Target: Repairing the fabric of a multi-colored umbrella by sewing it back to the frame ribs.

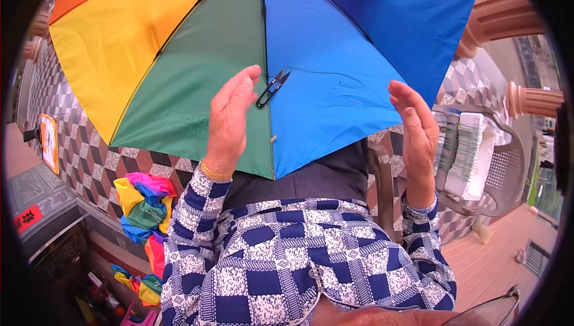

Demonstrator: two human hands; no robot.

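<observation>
A rainbow umbrella canopy [335,129] is spread over my lap, inner side up, with dark ribs [265,21] running across it. Black thread snips [274,89] lie on it by the seam of the green and blue panels. On the blue panel a dark thread [335,73] curves away from the snips. My left hand [230,117], a gold-coloured bracelet on its wrist, is raised over the green panel, fingers stretched and holding nothing. Beyond the canopy's right edge my right hand [417,132] is raised likewise, its palm turned inward, fingers extended and nothing in them.
At my right, a plastic chair [508,173] carries a white box [478,164] with bundles of thin pieces. Bunched rainbow cloth [143,206] lies at my left near a dark cabinet [54,212]. Terracotta-coloured balusters [502,18] stand at the far right.
</observation>
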